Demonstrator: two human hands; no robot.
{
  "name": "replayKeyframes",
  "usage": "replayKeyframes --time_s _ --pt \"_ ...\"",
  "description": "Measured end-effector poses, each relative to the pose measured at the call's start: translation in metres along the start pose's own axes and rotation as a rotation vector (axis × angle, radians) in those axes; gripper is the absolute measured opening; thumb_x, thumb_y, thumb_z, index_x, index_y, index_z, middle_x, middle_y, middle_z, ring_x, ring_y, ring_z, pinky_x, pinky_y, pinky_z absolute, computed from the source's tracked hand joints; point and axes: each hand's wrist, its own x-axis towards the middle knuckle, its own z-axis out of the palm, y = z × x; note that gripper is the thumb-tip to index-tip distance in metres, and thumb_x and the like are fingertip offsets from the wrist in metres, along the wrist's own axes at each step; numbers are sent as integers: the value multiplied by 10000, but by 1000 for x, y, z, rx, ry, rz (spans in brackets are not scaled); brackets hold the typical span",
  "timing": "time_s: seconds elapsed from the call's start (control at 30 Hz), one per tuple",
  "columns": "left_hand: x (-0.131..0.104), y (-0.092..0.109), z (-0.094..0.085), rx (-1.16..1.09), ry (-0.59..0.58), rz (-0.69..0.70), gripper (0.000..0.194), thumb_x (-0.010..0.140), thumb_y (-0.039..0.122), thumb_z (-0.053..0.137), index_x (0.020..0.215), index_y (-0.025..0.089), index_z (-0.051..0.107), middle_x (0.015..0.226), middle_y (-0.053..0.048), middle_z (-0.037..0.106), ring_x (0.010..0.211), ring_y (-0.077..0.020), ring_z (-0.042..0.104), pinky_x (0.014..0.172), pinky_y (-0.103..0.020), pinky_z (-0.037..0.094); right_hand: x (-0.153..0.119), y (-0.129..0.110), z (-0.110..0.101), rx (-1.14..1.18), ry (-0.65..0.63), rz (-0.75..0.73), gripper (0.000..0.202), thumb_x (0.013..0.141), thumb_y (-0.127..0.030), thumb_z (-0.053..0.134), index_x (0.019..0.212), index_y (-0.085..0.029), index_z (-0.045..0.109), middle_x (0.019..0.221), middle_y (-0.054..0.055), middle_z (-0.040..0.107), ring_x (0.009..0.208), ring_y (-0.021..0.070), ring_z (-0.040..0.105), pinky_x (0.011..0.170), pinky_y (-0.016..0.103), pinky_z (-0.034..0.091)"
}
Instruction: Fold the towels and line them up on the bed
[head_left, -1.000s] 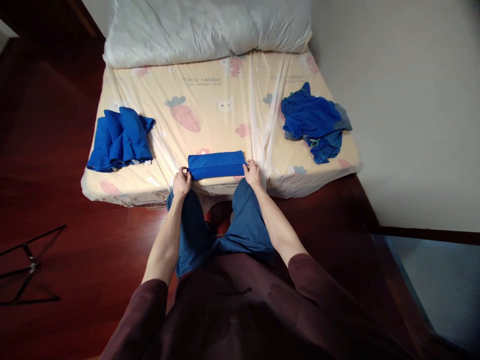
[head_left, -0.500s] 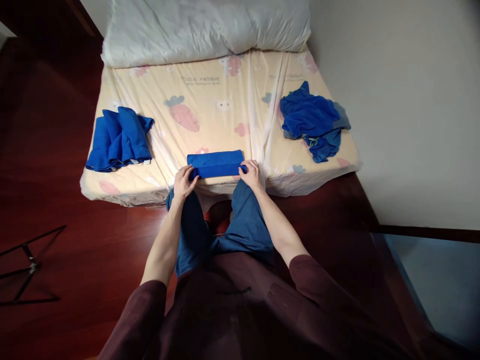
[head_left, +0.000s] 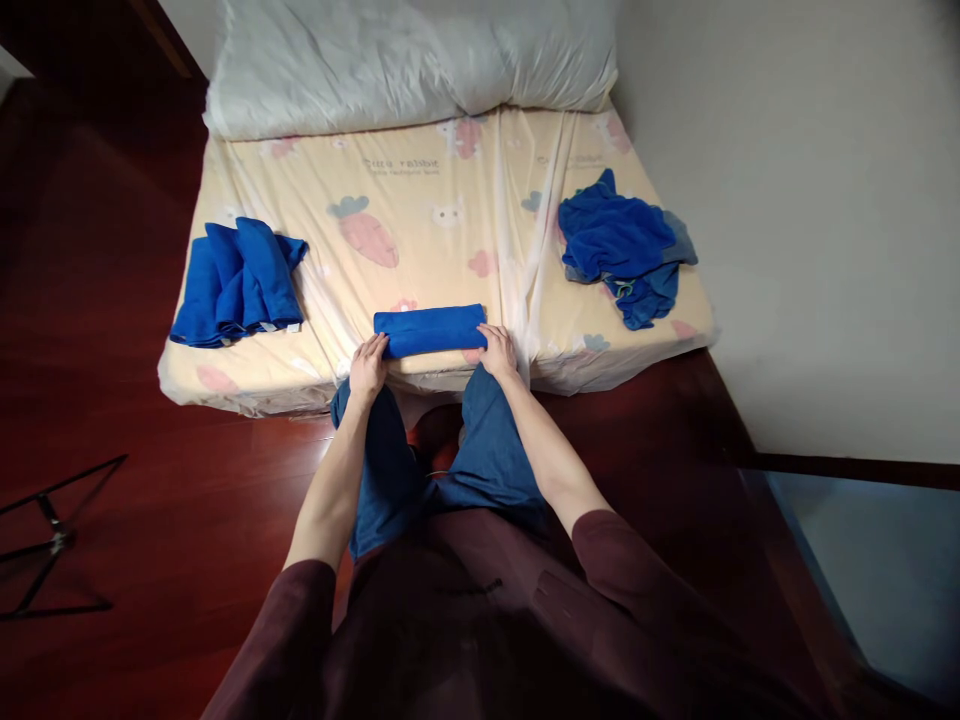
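Note:
A blue towel (head_left: 431, 331), folded into a narrow strip, lies near the front edge of the bed. My left hand (head_left: 368, 369) grips its left end at the near corner, fingers bunched together. On the right end, my right hand (head_left: 498, 350) holds the other near corner with its fingertips. The fold between my hands looks smooth and flat. Folded blue cloths (head_left: 238, 283) overlap one another at the bed's left side. A crumpled heap of blue cloths (head_left: 626, 240) rests on the right side.
The bed (head_left: 420, 230) has a printed cover under clear plastic sheeting. A plastic-wrapped bundle (head_left: 420, 65) lies across its far end. The wall (head_left: 817, 230) runs along the right. Black stand legs (head_left: 54, 535) spread on the dark red floor (head_left: 202, 560) at left.
The near edge of the towel has been folded over, away from me, so the strip now looks like one smooth layer. My hands stay at its two ends.

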Motion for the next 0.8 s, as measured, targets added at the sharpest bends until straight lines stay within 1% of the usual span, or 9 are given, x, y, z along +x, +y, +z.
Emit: replayKeyframes --time_s 0.1,0.2,0.3,0.4,0.5,0.6,0.67,0.7,0.8 --pt "-2 2 -2 -9 16 -15 659 846 75 463 1483 165 607 1585 -122 538 1502 -290 464 1241 -505 365 0 -2 1 2 15 24 560 841 12 509 1342 -137 709 1409 118 686 1339 287 568 1227 475 439" --pt "-3 2 -3 -10 41 -28 630 830 92 490 1437 168 638 1529 -125 596 1466 -297 498 1226 -502 377 0 1 1 48 44 22 497 853 -23 527 1292 -139 728 1326 144 717 1313 304 586 1212 483 446" --pt "-3 1 -5 -28 57 -57 596 812 109 508 1384 157 665 1428 -144 660 1382 -317 561 1189 -495 416 1 11 1 152 58 46 470 820 -46 566 1240 -163 741 1265 125 740 1259 285 635 1173 444 486" --pt "-2 -3 -7 -103 71 -61 613 774 99 504 1362 149 665 1367 -148 678 1326 -307 593 1175 -461 447 4 23 2 271 16 100 522 772 -41 562 1248 -169 733 1255 101 753 1169 248 695 1121 402 529" --pt "-1 -6 -8 -160 104 -54 623 729 84 503 1326 142 673 1358 -150 666 1319 -301 587 1184 -448 448 7 32 5 328 -8 123 540 749 -38 544 1233 -172 740 1261 92 756 1162 230 703 1131 387 518" --pt "0 -10 -8 -159 120 -79 594 706 78 511 1270 135 691 1287 -161 678 1270 -317 595 1164 -465 460 10 36 8 329 11 107 520 732 -42 544 1189 -178 750 1259 94 746 1178 232 688 1131 380 511" --pt "1 -12 -6 -157 121 -105 554 737 95 521 1264 135 686 1235 -164 686 1233 -328 601 1138 -479 474 11 37 10 329 25 100 471 750 -66 556 1167 -178 742 1233 99 739 1135 231 690 1098 375 526" --pt "2 -13 -5 -160 126 -124 520 775 119 528 1273 139 676 1218 -164 688 1222 -333 600 1124 -488 481 11 38 11 334 27 107 413 778 -94 566 1145 -177 736 1195 98 740 1088 228 695 1069 371 539" --pt "2 -15 -2 -190 151 -188 433 917 258 538 1324 145 630 1168 -171 680 1187 -335 606 1086 -495 499 11 41 12 347 14 153 190 898 -245 587 1033 -187 707 1019 75 735 928 210 690 980 357 569"
